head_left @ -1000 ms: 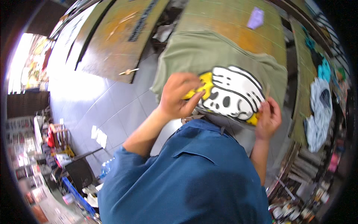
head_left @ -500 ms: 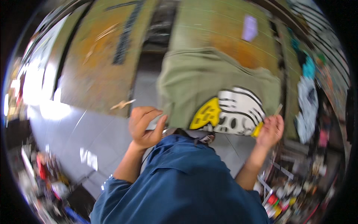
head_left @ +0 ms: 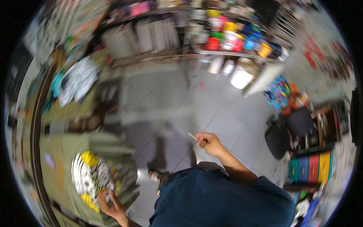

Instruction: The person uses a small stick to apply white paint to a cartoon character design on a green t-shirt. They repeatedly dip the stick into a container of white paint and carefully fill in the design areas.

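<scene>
An olive-green T-shirt (head_left: 128,166) lies over the board at the lower left, its front printed with a black, white and yellow cartoon figure (head_left: 85,172). Over the print's near edge is my left hand (head_left: 109,206), fingers loosely curved and thumb apart, with nothing visible in it. Whether it touches the cloth I cannot tell. My right hand (head_left: 209,143) is out over the tiled floor, closed on a thin pale stick (head_left: 192,136) that points up and left. Blur hides what kind of stick it is.
Colourful paint tubs (head_left: 230,38) crowd a shelf at the far side, with a large white bucket (head_left: 244,73) below. Flat frames (head_left: 157,36) stand in a row farther left. At right are a black chair (head_left: 278,140) and coloured drawers (head_left: 312,168). Grey cloth (head_left: 79,81) hangs over the bench.
My view and body have turned to the right, so the shirt now lies at the lower left. My right hand has swung away from the shirt, carrying the stick over the floor.
</scene>
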Tool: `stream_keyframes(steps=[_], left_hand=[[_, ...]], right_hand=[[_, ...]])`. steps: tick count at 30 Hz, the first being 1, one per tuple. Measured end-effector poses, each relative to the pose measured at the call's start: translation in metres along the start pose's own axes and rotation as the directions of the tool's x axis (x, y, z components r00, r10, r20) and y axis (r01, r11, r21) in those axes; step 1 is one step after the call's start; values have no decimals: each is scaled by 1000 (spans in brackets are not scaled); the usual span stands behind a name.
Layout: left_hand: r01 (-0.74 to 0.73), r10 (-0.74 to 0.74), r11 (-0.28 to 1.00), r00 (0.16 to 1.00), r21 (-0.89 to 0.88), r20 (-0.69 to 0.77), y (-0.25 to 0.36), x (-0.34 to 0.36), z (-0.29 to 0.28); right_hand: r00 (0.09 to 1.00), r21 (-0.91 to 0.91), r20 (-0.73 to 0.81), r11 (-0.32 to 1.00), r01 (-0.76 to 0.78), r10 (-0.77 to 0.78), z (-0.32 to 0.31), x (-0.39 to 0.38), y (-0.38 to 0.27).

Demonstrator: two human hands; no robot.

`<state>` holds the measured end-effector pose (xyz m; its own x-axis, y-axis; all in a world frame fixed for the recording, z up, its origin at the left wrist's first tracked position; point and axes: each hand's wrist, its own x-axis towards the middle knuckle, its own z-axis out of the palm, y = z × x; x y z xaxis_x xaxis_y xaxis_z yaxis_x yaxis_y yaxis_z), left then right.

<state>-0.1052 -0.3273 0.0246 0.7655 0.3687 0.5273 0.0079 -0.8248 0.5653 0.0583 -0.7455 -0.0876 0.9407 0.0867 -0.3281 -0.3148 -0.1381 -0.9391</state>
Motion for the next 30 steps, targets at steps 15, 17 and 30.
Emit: stream_keyframes(steps=[15, 17, 30], left_hand=[[-450, -471, 807, -98, 383, 877, -70, -126, 461], [-435, -508, 799, -120, 415, 853, -45, -128, 474], [580, -94, 801, 366, -148, 926, 337, -17, 813]], right_hand=[[702, 562, -596, 827, 15, 391, -369, -128, 90], [700, 566, -607, 823, 48, 376, -414, -95, 89], [603, 388, -716, 919, -76, 352, -765, 89, 75]])
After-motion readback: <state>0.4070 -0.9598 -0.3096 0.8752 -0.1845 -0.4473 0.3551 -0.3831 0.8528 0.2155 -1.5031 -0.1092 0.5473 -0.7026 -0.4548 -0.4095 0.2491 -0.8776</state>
